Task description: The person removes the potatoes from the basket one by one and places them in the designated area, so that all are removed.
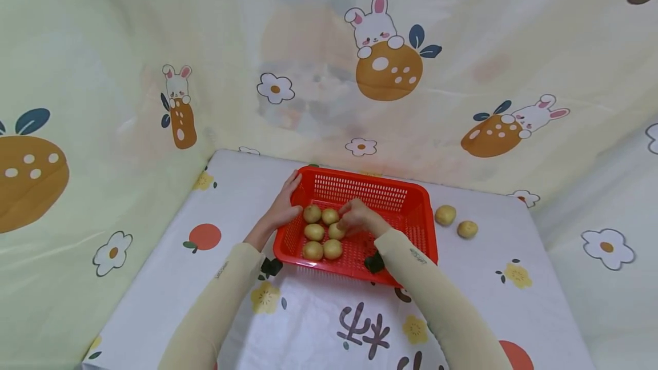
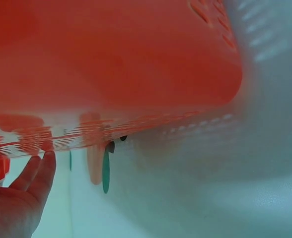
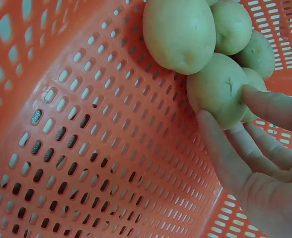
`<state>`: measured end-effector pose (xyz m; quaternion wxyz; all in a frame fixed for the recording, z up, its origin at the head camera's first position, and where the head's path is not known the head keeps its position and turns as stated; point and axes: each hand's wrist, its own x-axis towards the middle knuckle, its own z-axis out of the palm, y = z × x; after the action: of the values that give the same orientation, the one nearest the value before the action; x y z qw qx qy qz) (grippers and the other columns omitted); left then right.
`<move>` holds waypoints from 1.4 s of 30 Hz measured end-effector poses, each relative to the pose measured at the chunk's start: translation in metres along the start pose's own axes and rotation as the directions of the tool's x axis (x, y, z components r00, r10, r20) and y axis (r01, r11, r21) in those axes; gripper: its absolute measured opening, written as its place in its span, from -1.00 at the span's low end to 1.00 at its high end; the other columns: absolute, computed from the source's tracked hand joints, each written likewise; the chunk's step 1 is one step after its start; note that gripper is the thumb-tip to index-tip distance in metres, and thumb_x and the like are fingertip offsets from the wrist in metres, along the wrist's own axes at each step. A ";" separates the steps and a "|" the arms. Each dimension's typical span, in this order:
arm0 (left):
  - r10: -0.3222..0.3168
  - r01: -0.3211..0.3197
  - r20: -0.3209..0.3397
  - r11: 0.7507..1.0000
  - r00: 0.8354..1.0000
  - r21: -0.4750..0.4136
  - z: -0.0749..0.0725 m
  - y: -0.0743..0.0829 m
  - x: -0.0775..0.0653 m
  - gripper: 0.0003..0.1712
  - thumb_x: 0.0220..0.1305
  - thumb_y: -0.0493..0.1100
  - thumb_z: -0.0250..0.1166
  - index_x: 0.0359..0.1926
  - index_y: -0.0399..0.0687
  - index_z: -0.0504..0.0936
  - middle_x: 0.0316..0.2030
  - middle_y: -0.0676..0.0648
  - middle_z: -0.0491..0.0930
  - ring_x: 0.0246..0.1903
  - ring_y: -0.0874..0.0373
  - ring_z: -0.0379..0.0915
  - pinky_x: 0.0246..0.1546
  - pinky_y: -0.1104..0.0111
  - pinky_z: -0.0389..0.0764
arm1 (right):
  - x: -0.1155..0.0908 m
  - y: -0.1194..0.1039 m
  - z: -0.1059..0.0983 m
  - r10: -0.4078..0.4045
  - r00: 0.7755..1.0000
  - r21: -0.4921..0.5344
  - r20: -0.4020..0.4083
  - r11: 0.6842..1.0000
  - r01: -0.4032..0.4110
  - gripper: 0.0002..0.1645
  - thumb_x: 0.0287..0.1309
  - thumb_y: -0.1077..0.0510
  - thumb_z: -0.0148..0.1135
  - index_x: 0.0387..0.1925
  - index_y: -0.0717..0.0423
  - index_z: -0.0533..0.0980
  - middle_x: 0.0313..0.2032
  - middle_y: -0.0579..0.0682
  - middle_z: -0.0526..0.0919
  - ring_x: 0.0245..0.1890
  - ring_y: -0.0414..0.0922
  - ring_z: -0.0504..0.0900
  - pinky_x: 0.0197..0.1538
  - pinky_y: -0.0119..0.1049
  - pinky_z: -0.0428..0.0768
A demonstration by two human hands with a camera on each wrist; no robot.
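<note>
A red plastic basket (image 1: 354,270) with slotted walls stands on the table, several potatoes (image 1: 312,250) grouped in its left part. At the basket's left side, my left hand (image 1: 280,208) holds the rim, thumb over the edge and fingers along the outer wall. The left wrist view shows those fingers (image 2: 42,181) against the slotted wall. Reaching inside the basket, my right hand (image 1: 361,218) pinches one potato (image 3: 215,91) between thumb and fingers. That potato sits low among the others, beside a larger-looking potato (image 3: 180,34) in the right wrist view.
Two more potatoes, one (image 1: 445,215) close to the basket's right wall and another (image 1: 467,229) slightly farther right, lie on the patterned tablecloth (image 1: 483,301). Printed curtains (image 1: 308,27) rise behind the table and along both sides.
</note>
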<state>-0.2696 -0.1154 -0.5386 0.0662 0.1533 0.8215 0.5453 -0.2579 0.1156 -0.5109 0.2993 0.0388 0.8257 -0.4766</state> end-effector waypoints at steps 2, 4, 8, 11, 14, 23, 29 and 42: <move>0.005 -0.005 -0.003 1.000 1.000 0.000 0.000 0.002 0.002 0.05 -0.01 -0.46 0.10 0.55 -0.17 -0.05 0.57 -0.02 -0.27 0.51 0.00 -0.30 0.30 0.00 0.29 | -0.001 -0.002 -0.002 -0.012 1.000 -0.010 -0.010 1.000 0.012 -0.42 0.12 0.45 0.24 0.20 0.50 0.37 -0.05 0.38 0.56 -0.13 0.16 0.66 -0.03 0.06 0.62; 0.010 -0.010 0.000 1.000 1.000 0.008 -0.001 0.004 0.005 0.04 -0.01 -0.46 0.09 0.55 -0.17 -0.05 0.57 -0.03 -0.27 0.51 0.00 -0.30 0.31 0.01 0.27 | -0.002 -0.004 -0.005 -0.017 1.000 -0.014 -0.021 1.000 0.017 -0.43 0.12 0.44 0.25 0.20 0.49 0.39 -0.08 0.37 0.58 -0.14 0.15 0.66 -0.03 0.05 0.63; 0.010 -0.010 0.009 1.000 1.000 0.013 -0.002 0.008 0.009 0.04 0.00 -0.46 0.10 0.55 -0.17 -0.06 0.57 -0.05 -0.28 0.51 0.00 -0.31 0.32 0.02 0.27 | -0.005 -0.008 -0.013 -0.021 0.999 -0.015 -0.044 1.000 0.021 -0.46 0.12 0.44 0.26 0.17 0.48 0.43 -0.06 0.34 0.55 -0.19 0.11 0.66 -0.04 0.04 0.63; 0.008 -0.008 0.005 1.000 1.000 0.000 -0.004 0.011 0.013 0.05 0.00 -0.47 0.10 0.56 -0.15 -0.06 0.57 -0.03 -0.29 0.51 -0.01 -0.30 0.30 0.01 0.29 | -0.006 -0.012 -0.021 -0.036 0.997 -0.017 -0.064 0.999 0.035 -0.47 0.12 0.43 0.26 0.15 0.48 0.44 -0.07 0.33 0.54 -0.22 0.09 0.65 -0.04 0.03 0.63; 0.008 -0.007 0.005 1.000 1.000 -0.009 -0.006 0.012 0.015 0.05 0.00 -0.47 0.10 0.56 -0.14 -0.06 0.57 -0.01 -0.29 0.51 -0.02 -0.30 0.29 0.01 0.31 | -0.008 -0.015 -0.029 -0.058 0.996 0.004 -0.074 0.998 0.058 -0.48 0.12 0.41 0.26 0.15 0.49 0.45 -0.10 0.32 0.57 -0.23 0.09 0.67 -0.03 0.05 0.63; 0.086 -0.086 -0.004 0.996 0.996 -0.036 -0.007 0.004 0.009 0.03 -0.01 -0.42 0.07 0.55 -0.21 -0.06 0.57 -0.09 -0.28 0.51 -0.10 -0.33 0.32 -0.04 0.25 | -0.017 -0.013 -0.065 -0.128 0.990 0.089 -0.061 0.987 0.133 -0.51 0.23 0.35 0.20 0.18 0.47 0.45 0.03 0.30 0.55 -0.20 0.00 0.67 0.04 0.03 0.60; 0.061 -0.060 0.008 0.997 0.998 -0.040 -0.002 0.000 0.002 0.03 -0.01 -0.45 0.08 0.55 -0.22 -0.07 0.57 -0.10 -0.29 0.51 -0.11 -0.33 0.30 -0.07 0.27 | -0.042 0.001 -0.105 -0.128 0.987 0.184 -0.093 0.972 0.144 -0.50 0.30 0.35 0.13 0.22 0.51 0.39 0.22 0.38 0.40 -0.08 0.05 0.63 0.12 0.04 0.53; 0.018 -0.018 0.017 0.999 1.000 -0.036 -0.001 0.009 -0.008 0.02 0.01 -0.49 0.08 0.54 -0.25 -0.06 0.56 -0.14 -0.29 0.51 -0.12 -0.34 0.32 -0.08 0.21 | -0.109 0.068 -0.215 0.042 0.976 0.360 -0.212 0.932 0.038 -0.30 0.38 0.22 0.10 0.41 0.44 0.14 -0.14 -0.04 0.59 -0.19 -0.17 0.68 0.12 -0.14 0.54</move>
<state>-0.2612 -0.1158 -0.5301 0.0711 0.1642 0.8094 0.5593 -0.2427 0.3507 -0.4265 0.1961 0.1457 0.7513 -0.6131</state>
